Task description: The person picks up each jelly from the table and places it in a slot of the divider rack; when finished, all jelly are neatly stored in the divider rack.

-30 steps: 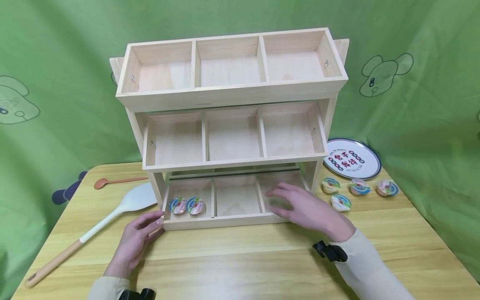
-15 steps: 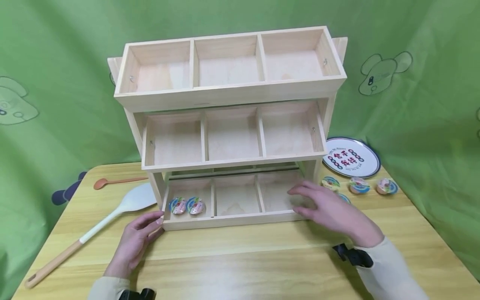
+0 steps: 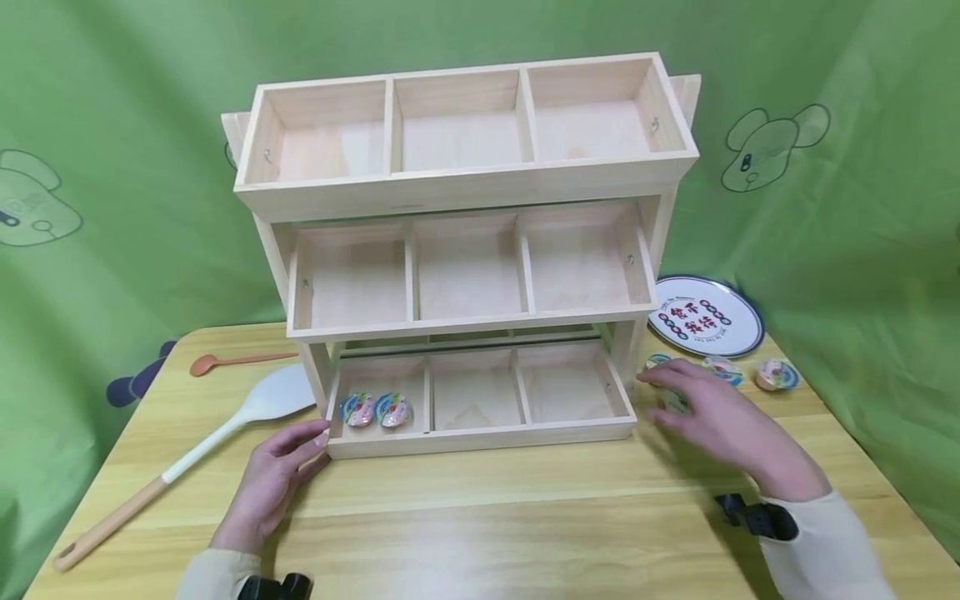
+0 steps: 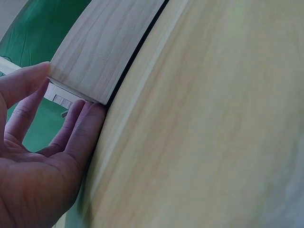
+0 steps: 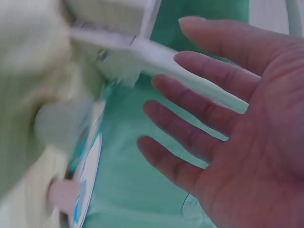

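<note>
A three-tier wooden rack (image 3: 465, 185) stands on the table, each tier split into three compartments. My left hand (image 3: 276, 479) touches the left end of its bottom tray (image 3: 480, 440); the left wrist view shows fingertips (image 4: 92, 111) against that end. Two small jelly cups, one pink cup (image 3: 357, 410) and another pink cup (image 3: 392, 410), lie in the tray's left compartment. My right hand (image 3: 723, 417), holding nothing, hovers right of the tray over a partly hidden jelly cup (image 3: 677, 402). Its fingers are spread in the right wrist view. Nearby are a jelly cup (image 3: 777, 374) and others partly covered.
Behind the cups lies a white plate (image 3: 720, 333) with a dark rim and red characters. On the left are a white spatula (image 3: 270, 396) with a wooden handle and a small brown spoon (image 3: 206, 365). A green curtain (image 3: 847, 250) surrounds the table (image 3: 480, 517).
My right hand has moved right, from above the bottom tray's right compartment to over the jelly cups beside the rack. My left hand has stayed at the tray's corner.
</note>
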A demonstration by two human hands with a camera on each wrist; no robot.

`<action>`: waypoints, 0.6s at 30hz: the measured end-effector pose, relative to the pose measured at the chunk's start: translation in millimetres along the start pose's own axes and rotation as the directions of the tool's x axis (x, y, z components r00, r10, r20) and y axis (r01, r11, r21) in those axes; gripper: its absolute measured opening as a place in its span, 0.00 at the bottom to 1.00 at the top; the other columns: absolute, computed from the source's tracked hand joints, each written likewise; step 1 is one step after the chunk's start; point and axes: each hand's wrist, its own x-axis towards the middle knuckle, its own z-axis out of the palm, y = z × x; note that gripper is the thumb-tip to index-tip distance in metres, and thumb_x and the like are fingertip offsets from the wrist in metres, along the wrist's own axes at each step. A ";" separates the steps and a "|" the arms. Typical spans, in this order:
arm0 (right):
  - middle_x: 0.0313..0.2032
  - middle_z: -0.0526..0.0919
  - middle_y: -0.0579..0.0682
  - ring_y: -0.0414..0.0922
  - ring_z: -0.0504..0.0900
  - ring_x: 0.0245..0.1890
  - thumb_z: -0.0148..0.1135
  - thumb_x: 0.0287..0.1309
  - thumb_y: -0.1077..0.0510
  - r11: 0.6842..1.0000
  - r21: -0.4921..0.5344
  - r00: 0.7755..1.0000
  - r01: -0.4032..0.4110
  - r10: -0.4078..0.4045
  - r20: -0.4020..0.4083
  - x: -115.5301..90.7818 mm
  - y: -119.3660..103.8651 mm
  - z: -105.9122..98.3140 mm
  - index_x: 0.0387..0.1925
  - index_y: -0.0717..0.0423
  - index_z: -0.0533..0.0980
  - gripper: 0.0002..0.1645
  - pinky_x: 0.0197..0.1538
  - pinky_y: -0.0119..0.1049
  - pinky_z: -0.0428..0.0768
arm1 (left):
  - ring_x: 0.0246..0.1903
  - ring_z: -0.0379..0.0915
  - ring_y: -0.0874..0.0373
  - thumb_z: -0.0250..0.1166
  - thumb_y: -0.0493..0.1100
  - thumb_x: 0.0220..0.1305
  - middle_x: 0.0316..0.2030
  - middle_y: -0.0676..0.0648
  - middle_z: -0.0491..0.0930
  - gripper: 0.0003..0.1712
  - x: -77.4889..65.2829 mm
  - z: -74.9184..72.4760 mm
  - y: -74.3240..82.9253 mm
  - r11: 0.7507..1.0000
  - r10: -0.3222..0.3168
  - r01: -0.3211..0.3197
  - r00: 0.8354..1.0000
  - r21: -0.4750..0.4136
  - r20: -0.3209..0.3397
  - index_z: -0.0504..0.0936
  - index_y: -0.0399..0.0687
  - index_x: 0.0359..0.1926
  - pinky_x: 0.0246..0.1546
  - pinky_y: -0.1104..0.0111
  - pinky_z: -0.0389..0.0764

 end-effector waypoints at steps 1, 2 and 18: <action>0.58 0.72 0.67 0.68 0.71 0.56 0.69 0.57 0.61 1.000 -0.003 1.000 -0.008 0.008 -0.004 -1.0 4.1 0.3 0.58 0.64 0.74 0.28 0.59 0.68 0.68 | 0.51 0.76 0.52 0.63 0.31 0.64 0.50 0.47 0.77 0.15 0.4 0.1 0.0 1.000 0.000 0.000 1.000 -0.001 0.001 0.81 0.34 0.52 0.55 0.62 0.79; 0.58 0.72 0.68 0.68 0.70 0.57 0.68 0.57 0.61 1.000 -0.008 1.000 -0.019 0.019 -0.007 -1.7 7.8 0.6 0.58 0.64 0.74 0.27 0.59 0.69 0.68 | 0.51 0.76 0.52 0.63 0.31 0.64 0.49 0.47 0.78 0.14 0.6 0.2 0.0 1.000 -0.001 0.001 1.000 -0.002 -0.001 0.81 0.35 0.51 0.55 0.62 0.79; 0.55 0.70 0.72 0.70 0.68 0.55 0.72 0.52 0.61 0.991 -0.099 0.996 -0.092 0.091 -0.009 -7.1 44.2 17.6 0.53 0.68 0.76 0.27 0.57 0.71 0.67 | 0.50 0.77 0.54 0.62 0.30 0.64 0.48 0.48 0.78 0.12 -0.2 1.0 0.2 1.000 0.013 -0.013 1.000 -0.007 0.001 0.84 0.40 0.48 0.54 0.63 0.80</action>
